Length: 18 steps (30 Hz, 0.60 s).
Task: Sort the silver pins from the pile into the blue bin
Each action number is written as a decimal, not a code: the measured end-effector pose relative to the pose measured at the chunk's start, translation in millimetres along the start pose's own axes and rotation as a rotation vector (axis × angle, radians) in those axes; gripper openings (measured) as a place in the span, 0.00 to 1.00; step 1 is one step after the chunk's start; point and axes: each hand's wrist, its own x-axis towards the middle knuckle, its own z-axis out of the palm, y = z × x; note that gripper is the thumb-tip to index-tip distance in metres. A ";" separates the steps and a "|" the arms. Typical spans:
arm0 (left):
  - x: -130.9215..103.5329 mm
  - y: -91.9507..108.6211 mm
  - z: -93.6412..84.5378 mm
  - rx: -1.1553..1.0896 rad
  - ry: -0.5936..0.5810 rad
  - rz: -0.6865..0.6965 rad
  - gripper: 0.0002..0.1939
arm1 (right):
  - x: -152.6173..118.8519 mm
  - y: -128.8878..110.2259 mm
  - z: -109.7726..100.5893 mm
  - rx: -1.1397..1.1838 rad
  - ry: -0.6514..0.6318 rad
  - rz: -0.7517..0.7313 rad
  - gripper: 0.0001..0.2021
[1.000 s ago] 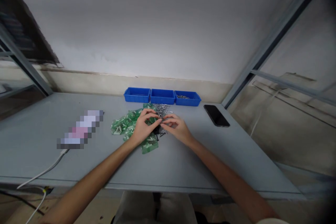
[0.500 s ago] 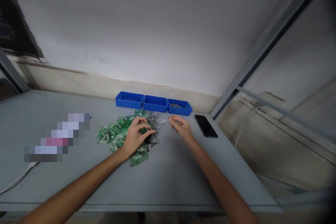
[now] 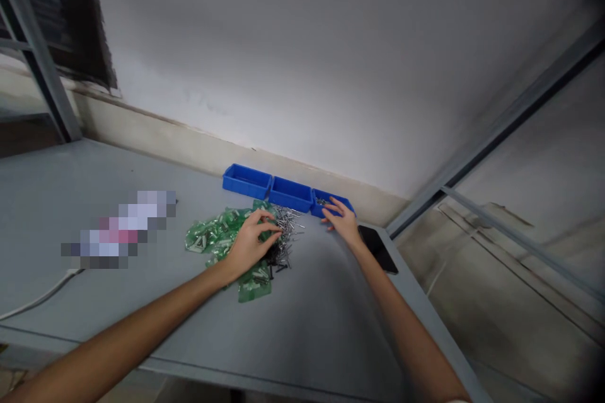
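Observation:
My left hand (image 3: 250, 244) rests over small green plastic bags (image 3: 218, 228) that hold metal pieces. Its fingers are curved and apart, with nothing visible between them, beside a loose pile of silver screws (image 3: 287, 220). A few black screws (image 3: 282, 268) lie at the near side of this pile. My right hand (image 3: 344, 224) is at the front of the right blue bin (image 3: 352, 206), fingers spread and holding nothing that I can see. Screws lie inside that bin, partly hidden by the fingers.
Two more blue bins, the middle one (image 3: 292, 195) and the left one (image 3: 246, 182), line up along the wall. A black phone (image 3: 379, 249) lies by my right wrist. A blurred-out object with a white cable (image 3: 45, 296) is on the left. A metal frame post (image 3: 510, 114) rises at right.
My right hand has moved from beside the screw pile to the right bin and spread its fingers; the thin screw it pinched is no longer seen in it. The view has tilted.

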 end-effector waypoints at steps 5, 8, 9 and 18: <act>-1.7 2.6 -2.0 0.018 -0.007 0.034 0.05 | -36.0 11.1 30.3 -0.390 -0.105 -0.234 0.23; -2.2 4.3 -2.3 0.019 -0.024 0.020 0.09 | -49.6 14.4 40.7 -0.514 -0.104 -0.269 0.17; -2.4 5.3 -1.9 0.008 -0.034 0.004 0.09 | -51.5 14.4 42.3 -0.532 -0.096 -0.262 0.16; -6.0 12.7 5.5 -0.149 -0.144 -0.033 0.06 | -51.3 8.0 43.0 -0.473 -0.088 -0.159 0.11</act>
